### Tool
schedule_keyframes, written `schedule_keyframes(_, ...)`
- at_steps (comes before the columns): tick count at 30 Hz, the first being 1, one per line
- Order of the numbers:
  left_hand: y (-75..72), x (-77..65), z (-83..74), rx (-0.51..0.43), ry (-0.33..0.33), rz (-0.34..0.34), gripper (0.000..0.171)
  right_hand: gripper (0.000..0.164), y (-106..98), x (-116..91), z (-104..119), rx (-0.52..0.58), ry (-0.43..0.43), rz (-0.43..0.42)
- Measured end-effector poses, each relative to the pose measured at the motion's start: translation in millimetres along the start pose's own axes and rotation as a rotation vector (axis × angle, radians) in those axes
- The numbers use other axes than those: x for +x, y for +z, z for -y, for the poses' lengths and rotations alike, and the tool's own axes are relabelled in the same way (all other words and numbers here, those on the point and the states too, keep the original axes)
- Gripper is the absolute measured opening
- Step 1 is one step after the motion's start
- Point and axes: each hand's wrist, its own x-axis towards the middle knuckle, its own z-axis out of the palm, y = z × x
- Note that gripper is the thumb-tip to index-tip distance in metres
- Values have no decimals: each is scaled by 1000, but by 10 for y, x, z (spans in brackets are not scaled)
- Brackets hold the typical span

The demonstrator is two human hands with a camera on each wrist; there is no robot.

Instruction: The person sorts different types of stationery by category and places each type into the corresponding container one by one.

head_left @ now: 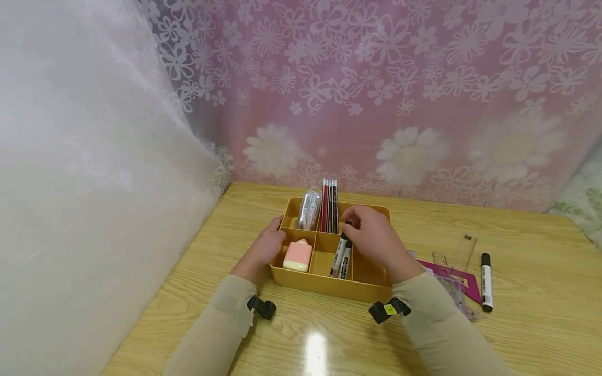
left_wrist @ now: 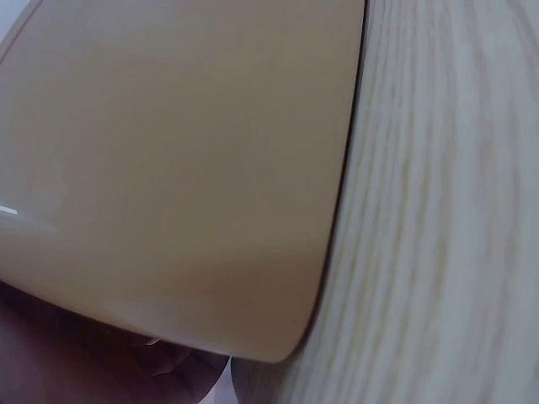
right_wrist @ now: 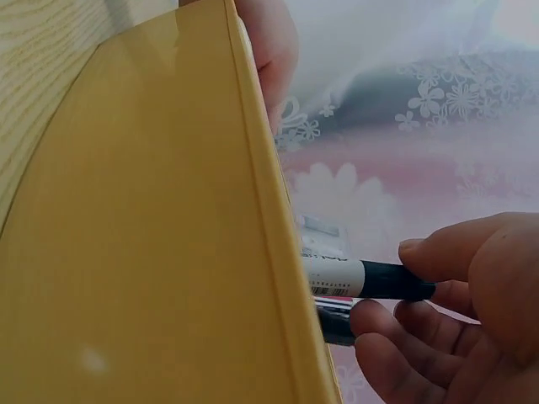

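A yellow divided desk organizer (head_left: 301,278) stands on the table. My left hand (head_left: 269,244) grips its left side wall, the thumb at the rim; the left wrist view shows that wall (left_wrist: 185,168) up close. My right hand (head_left: 376,235) pinches the black cap of a whiteboard marker (head_left: 337,257), whose lower end is in the front middle compartment. A second marker (head_left: 345,262) leans there beside it. In the right wrist view thumb and fingers (right_wrist: 438,252) are around the cap of the upper marker (right_wrist: 341,276), with another dark cap just below.
A pink and cream bottle (head_left: 298,255) fills the front left compartment. Behind stand a clear-packed item (head_left: 309,210) and several pencils (head_left: 330,206). To the organizer's right lie a magenta set square (head_left: 472,289), clear rulers (head_left: 464,250) and another marker (head_left: 486,282).
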Motion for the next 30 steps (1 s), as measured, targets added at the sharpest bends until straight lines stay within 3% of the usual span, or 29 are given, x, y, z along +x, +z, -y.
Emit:
schedule_keyframes(11,-12,7,4,-2,2,-1,60,14,-8,57,-5,-109,-47,80)
schedule_keyframes(18,9,-8,-7,-2,1,-5,59,24,-63,2,-52,-88,-26,36)
schedule_keyframes(30,-5,5,6,-17,-11,3,59,28,-438,-426,-596,-80,36,-38)
